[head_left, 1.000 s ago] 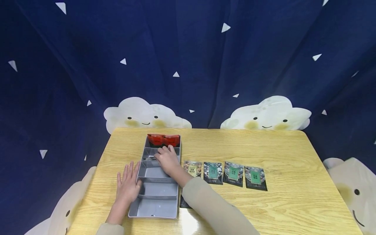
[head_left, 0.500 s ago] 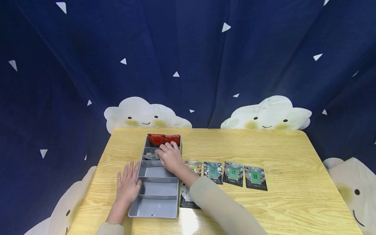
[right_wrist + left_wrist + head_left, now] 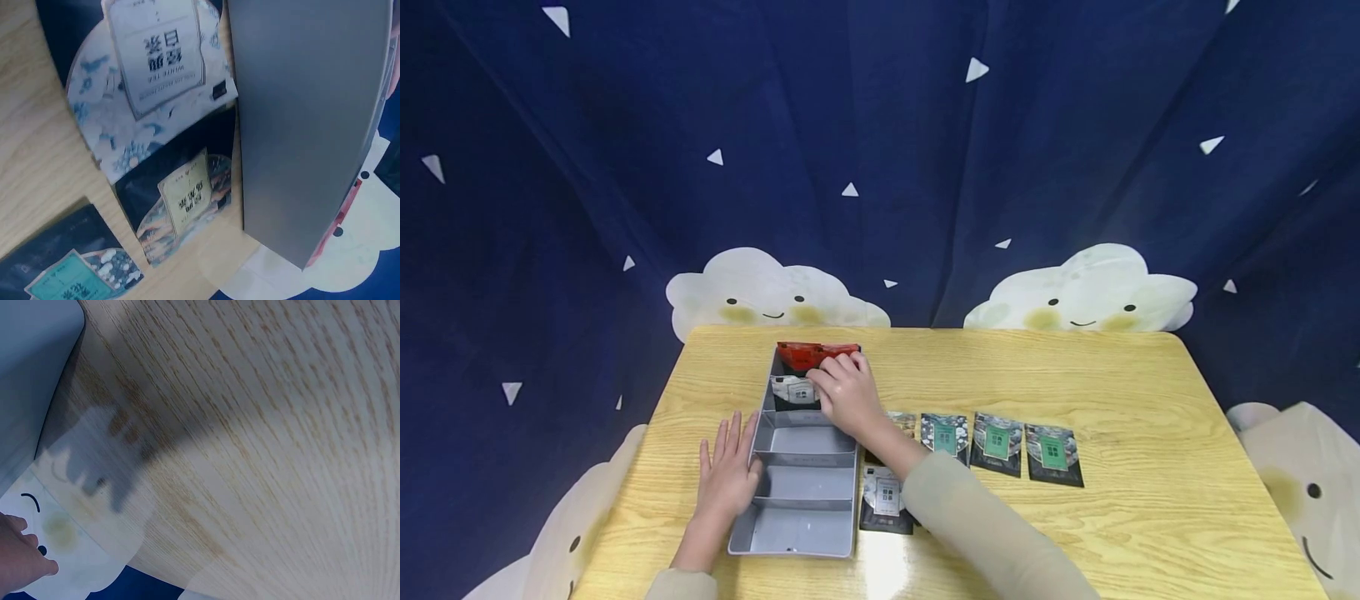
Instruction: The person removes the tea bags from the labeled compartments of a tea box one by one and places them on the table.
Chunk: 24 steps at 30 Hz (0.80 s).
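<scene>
A grey divided storage box (image 3: 801, 529) stands at the left of the table. Upright in its second compartment from the back is a white-and-black tea packet (image 3: 795, 392). My right hand (image 3: 847, 392) pinches that packet near its right end, with the fingertips partly hidden. My left hand (image 3: 726, 479) rests against the box's left side, fingers straight. In the left wrist view, part of the left hand (image 3: 25, 556) shows at the lower left. Red tea packets (image 3: 808, 354) fill the rearmost compartment.
Right of the box lie a white tea packet (image 3: 886, 500) and a yellow-labelled packet (image 3: 187, 194), partly behind my right arm in the head view. Several green-labelled packets (image 3: 996, 443) lie in a row farther right. A blue curtain (image 3: 925, 167) hangs behind the table.
The white-and-black packet in the second compartment has come up from lying low to standing upright. My right hand has shifted slightly right and back. My left hand has stayed put.
</scene>
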Available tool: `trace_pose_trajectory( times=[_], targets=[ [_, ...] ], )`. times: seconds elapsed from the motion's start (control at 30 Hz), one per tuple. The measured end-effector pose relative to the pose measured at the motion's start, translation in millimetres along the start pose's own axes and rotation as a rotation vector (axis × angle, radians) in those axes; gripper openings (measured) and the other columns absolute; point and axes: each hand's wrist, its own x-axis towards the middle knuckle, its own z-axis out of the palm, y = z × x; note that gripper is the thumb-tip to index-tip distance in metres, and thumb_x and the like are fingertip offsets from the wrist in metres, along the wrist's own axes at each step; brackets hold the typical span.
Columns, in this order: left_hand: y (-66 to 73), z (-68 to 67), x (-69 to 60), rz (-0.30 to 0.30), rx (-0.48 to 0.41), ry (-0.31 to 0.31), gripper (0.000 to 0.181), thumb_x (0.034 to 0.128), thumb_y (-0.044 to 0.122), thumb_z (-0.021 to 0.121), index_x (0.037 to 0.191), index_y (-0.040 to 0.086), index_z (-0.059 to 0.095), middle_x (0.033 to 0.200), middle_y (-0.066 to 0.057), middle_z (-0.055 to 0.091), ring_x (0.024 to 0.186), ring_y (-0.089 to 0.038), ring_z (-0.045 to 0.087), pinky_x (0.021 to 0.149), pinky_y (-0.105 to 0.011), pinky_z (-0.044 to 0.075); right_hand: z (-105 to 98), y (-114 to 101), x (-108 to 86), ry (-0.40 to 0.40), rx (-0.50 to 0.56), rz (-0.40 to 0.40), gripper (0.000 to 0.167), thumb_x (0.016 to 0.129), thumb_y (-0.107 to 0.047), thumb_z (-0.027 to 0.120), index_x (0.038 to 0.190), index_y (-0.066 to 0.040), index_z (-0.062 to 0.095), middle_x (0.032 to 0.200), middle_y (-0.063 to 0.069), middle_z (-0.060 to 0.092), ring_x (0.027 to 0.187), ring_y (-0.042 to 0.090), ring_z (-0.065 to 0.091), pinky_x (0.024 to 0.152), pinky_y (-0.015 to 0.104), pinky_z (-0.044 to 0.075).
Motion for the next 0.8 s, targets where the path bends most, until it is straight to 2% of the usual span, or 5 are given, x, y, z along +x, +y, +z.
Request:
trace_pose_trajectory(
  times=[0.33,0.67,0.8],
  targets=[
    [0.1,0.8,0.1,-0.001,-0.007,0.003,0.066,0.0863,0.017,0.045,0.147,0.011,0.017,0.151,-0.020,0.008,0.137,-0.039,0.004,0.107,-0.058,-0.004,-15.5,13.7,-6.2,0.100,0.047,0.008,0.012,0.085,-0.018,0.059,0.082,-0.018,0.070,0.079,-0.004,0.059,0.075,0.016,0.052,0.083,0.038,0.042],
    [-0.4,1.2,0.5,0.004,-0.007,0.004,0.066,0.0868,0.017,0.045,0.147,0.012,0.017,0.151,-0.020,0.008,0.137,-0.039,0.004,0.107,-0.058,-0.004,-30.2,31.7,-25.2,0.220,0.090,0.040,0.012,0.081,-0.014,0.058,0.078,-0.015,0.069,0.075,-0.002,0.058,0.070,0.017,0.051,0.078,0.040,0.042],
    [-0.7,1.5,0.7,0.003,-0.006,0.003,0.067,0.0869,0.017,0.045,0.147,0.012,0.016,0.151,-0.020,0.008,0.137,-0.038,0.004,0.107,-0.058,-0.004,-37.8,39.8,-33.5,0.238,0.111,0.071,0.011,0.081,-0.013,0.057,0.077,-0.013,0.068,0.073,-0.001,0.057,0.069,0.018,0.051,0.077,0.042,0.041]
  ],
)
